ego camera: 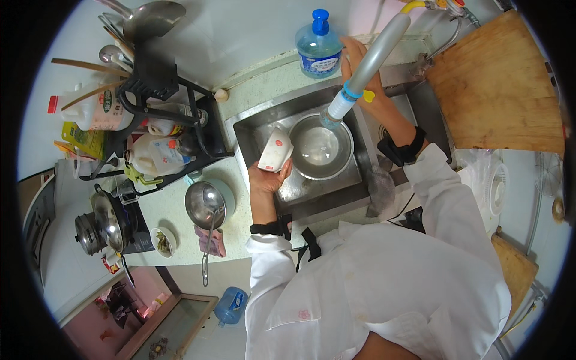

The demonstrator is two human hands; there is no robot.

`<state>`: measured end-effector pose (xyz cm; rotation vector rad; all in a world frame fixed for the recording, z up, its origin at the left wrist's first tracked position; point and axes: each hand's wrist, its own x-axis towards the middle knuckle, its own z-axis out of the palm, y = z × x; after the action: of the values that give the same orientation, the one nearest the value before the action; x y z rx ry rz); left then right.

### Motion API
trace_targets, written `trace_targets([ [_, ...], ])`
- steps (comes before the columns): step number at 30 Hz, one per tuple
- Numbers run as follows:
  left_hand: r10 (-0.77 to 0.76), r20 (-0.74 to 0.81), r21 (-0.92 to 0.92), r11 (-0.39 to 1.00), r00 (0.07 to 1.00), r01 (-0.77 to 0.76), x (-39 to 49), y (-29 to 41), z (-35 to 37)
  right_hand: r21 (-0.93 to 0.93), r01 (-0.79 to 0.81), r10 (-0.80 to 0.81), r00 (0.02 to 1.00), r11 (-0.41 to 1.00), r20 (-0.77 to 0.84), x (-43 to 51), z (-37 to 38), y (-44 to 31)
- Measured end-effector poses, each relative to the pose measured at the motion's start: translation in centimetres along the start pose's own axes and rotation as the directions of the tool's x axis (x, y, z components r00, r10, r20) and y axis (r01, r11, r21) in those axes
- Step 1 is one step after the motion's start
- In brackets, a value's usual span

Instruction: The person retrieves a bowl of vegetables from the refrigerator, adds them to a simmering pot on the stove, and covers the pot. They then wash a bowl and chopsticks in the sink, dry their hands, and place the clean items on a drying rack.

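My left hand (269, 176) holds a white bowl (275, 149) with red marks, tilted on its side over the left part of the steel sink (294, 192). Beside the bowl, a round metal basin (320, 173) with water in it stands in the sink under the faucet's spout (337, 108). Behind the faucet, my right hand (357, 56) reaches to the right side of a clear bottle with a blue pump top (319, 49). The faucet partly covers this hand, and whether its fingers touch the bottle cannot be told.
A wooden cutting board (499, 85) leans at the right. A grey mesh cloth (380, 189) hangs over the sink's front edge. Left of the sink are a saucepan (206, 204) holding a ladle, a small bowl of greens (163, 242), and a black rack (204, 135) with jugs and bottles.
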<state>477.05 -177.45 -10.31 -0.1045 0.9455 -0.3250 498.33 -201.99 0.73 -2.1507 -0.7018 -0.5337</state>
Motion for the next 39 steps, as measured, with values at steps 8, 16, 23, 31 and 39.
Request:
trace_targets([
  [8, 0.493, 0.414, 0.588, 0.497, 0.765, -0.638, -2.4, -3.8, 13.7, -0.317, 0.137, -0.124, 0.99, 0.938, 0.062, 6.1, 1.0, 0.9],
  [16, 0.545, 0.518, 0.676, 0.211, 0.659, -0.706, -0.7, -6.4, 21.6, -0.274, 0.236, -0.195, 0.967, 0.932, 0.166, 6.7, 0.7, 1.7],
  [23, 0.545, 0.543, 0.67, 0.178, 0.639, -0.721, 0.6, -7.3, 22.8, -0.318, 0.279, -0.219, 0.953, 0.906, 0.211, 6.8, 0.3, 2.2],
  [31, 0.506, 0.568, 0.658, 0.194, 0.649, -0.728, 0.8, -7.2, 22.6, -0.351, 0.306, -0.231, 0.943, 0.885, 0.239, 7.0, 0.0, 2.3],
  [39, 0.517, 0.595, 0.612, 0.204, 0.615, -0.764, 0.4, -7.7, 22.6, -0.398, 0.254, -0.139, 0.945, 0.882, 0.295, 7.7, 0.3, 2.5],
])
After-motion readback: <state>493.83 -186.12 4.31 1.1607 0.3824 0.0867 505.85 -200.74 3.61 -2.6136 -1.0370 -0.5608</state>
